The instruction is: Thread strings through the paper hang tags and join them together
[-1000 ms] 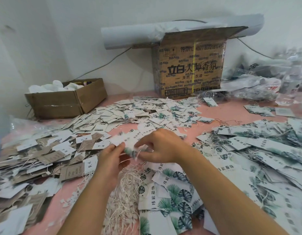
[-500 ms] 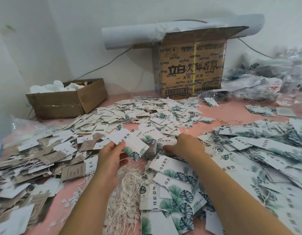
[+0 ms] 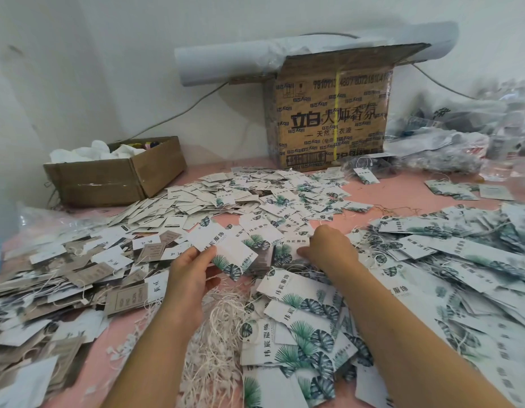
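Observation:
My left hand [image 3: 187,278] pinches a white hang tag with green leaf print [image 3: 223,250] by its lower edge, holding it above the pink table. To its right, my right hand [image 3: 329,248] reaches down into the loose tags, fingertips curled on a small tag [image 3: 296,242] in the pile. A heap of white strings [image 3: 217,340] lies between my forearms. Large leaf-print tags [image 3: 302,313] are stacked under my right forearm. Whether a string runs through the held tag cannot be made out.
Brown and white tags [image 3: 87,272] cover the left side, small tags [image 3: 255,195] the middle, strung leaf tags [image 3: 461,254] the right. A low cardboard box [image 3: 114,175] stands back left, a tall printed carton [image 3: 332,113] at the wall, plastic bags [image 3: 461,142] back right.
A second ago both hands worked together at one tag. My right hand has since let go and moved right and forward into the pile. The left hand keeps the tag, now spread flat.

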A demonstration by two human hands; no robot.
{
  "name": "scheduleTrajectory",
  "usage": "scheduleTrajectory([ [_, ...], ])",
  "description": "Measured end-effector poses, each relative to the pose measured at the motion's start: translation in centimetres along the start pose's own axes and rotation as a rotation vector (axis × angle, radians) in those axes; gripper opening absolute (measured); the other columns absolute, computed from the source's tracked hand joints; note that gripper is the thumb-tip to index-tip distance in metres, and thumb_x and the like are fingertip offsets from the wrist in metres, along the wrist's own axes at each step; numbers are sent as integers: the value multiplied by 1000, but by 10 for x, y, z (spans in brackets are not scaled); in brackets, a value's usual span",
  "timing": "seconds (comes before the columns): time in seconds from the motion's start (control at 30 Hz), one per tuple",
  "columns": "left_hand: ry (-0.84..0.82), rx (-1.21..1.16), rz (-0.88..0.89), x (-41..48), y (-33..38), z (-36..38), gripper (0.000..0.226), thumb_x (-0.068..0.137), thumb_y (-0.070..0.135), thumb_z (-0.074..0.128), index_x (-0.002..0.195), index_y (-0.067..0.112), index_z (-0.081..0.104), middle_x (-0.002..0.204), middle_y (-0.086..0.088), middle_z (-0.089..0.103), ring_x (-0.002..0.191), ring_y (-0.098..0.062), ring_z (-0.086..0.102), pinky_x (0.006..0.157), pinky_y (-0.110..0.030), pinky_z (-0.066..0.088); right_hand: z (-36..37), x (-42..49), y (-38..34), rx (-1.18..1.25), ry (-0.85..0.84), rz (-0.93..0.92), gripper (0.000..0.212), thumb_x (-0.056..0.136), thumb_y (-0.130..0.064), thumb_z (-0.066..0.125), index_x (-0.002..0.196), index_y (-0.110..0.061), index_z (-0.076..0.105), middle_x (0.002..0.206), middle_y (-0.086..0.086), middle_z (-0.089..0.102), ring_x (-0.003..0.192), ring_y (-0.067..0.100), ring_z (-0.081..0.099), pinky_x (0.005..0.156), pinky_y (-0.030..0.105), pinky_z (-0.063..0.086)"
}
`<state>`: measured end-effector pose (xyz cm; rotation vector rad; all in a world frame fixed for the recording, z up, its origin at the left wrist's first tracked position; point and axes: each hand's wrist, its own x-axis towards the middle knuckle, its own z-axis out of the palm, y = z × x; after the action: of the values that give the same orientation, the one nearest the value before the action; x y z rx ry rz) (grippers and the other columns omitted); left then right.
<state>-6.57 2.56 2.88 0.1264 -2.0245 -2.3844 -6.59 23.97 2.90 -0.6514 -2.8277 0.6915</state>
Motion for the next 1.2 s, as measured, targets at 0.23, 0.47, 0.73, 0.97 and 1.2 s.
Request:
scheduleTrajectory([
  [0.23,-14,-6,6,-1,1,1,13,90,15,60,77,14,61,55,7,64,59,-13,54,56,-26,44,-1,7,6,271,-77,48,22,84,-26,67,85,-6,58,76,6,59,65,19,52,63,28,46],
  [0.47,-34,-14,1,-2,2,1,11,88,16,62,78,15,62,60,4,62,55,-10,53,55,-26,43,-15,0,8,432,-183,17,27,92,-25,57,74,-5,55,57,4,45,44,13,36,44,23,33],
  [0.73,-77,-17,8,-5,4,3,13,89,13,59,79,16,66,62,6,69,53,-5,61,57,-27,45,-17,1,6,496,-209,46,19,92,-9,50,74,-4,47,60,5,37,44,15,31,37,20,28],
  [0.97,-62,-10,3,-6,5,4,13,90,12,59,80,15,66,63,4,68,63,-12,58,57,-27,45,-18,-1,7,542,-248,34,21,85,-16,50,68,-9,42,56,1,34,43,13,27,41,20,24],
  [1.2,-68,0,0,-7,6,4,13,90,12,59,80,15,66,62,4,68,59,-10,59,53,-26,45,-13,-7,5,365,-256,-9,36,79,-36,70,67,-11,47,58,0,45,48,10,37,44,20,33],
])
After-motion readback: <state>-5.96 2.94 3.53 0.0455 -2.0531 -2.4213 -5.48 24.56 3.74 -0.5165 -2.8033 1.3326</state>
